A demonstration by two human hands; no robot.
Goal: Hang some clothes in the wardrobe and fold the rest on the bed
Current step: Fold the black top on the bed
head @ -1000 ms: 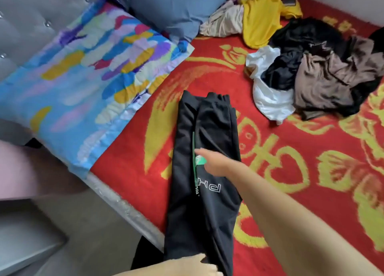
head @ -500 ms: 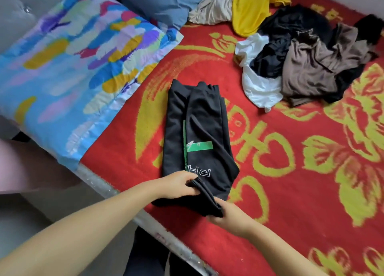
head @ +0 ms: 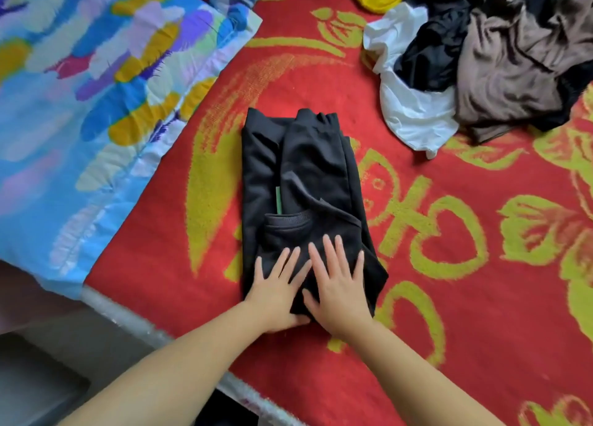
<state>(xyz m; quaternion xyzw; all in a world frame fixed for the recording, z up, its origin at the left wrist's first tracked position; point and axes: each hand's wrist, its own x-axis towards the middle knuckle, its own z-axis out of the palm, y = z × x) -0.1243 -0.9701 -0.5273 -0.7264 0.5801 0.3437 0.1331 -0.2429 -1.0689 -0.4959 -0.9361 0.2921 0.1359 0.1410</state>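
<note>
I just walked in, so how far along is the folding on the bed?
Done: nothing finished shows. In hand: left hand and right hand press flat on the folded black garment. Left: the pile of white, black, brown and yellow clothes lies crumpled. No wardrobe in view.

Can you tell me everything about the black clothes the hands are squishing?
The black garment is a soft, matte knit, folded into a long, narrow bundle on the red bedspread. Its near end is folded up over the rest, showing a ribbed hem. A thin green strip peeks from a fold. The left hand and right hand press flat on its near end, fingers straight. Nothing else touches it.
</note>
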